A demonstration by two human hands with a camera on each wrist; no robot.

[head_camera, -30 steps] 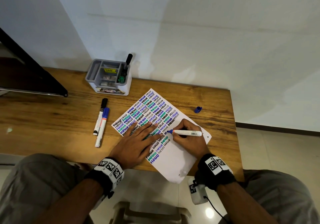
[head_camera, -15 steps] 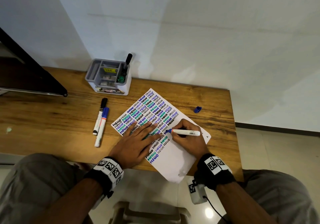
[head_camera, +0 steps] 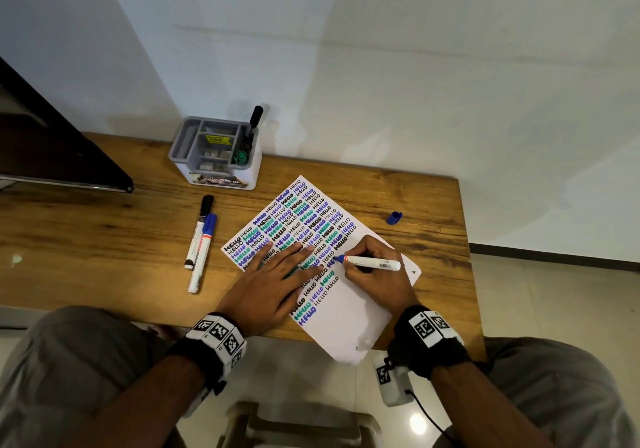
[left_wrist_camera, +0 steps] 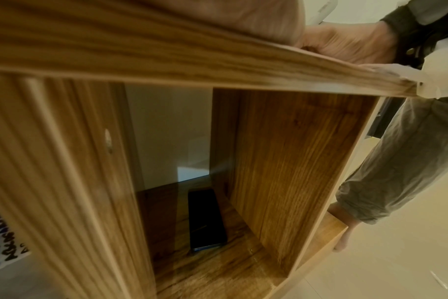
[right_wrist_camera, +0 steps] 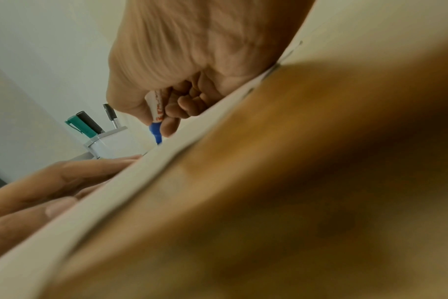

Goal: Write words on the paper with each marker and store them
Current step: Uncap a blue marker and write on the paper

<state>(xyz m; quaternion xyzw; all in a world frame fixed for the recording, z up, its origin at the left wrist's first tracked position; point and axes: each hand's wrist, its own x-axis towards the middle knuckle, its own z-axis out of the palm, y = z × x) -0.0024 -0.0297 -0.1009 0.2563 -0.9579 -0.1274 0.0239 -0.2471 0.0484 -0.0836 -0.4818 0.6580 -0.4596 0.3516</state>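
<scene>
A white paper (head_camera: 356, 312) lies slanted on the wooden desk (head_camera: 104, 239), covered with rows of HELLO in black, blue and green. My right hand (head_camera: 370, 267) grips a white blue-tipped marker (head_camera: 372, 263), its tip touching the paper; the right wrist view shows this marker (right_wrist_camera: 156, 115) between curled fingers. My left hand (head_camera: 273, 281) rests flat on the paper with straight, spread fingers. Its blue cap (head_camera: 394, 218) lies on the desk to the right. Two capped markers, one black (head_camera: 199, 231) and one blue (head_camera: 204, 253), lie left of the paper.
A grey and white organiser (head_camera: 216, 153) stands at the back by the wall, holding a green marker (head_camera: 240, 157) and a black one (head_camera: 255, 118). A dark screen (head_camera: 52, 149) sits at the far left. Below the desk a shelf holds a black phone (left_wrist_camera: 206, 219).
The marker tip has shifted slightly left along the paper as the right hand writes. The left hand stays pressed on the sheet.
</scene>
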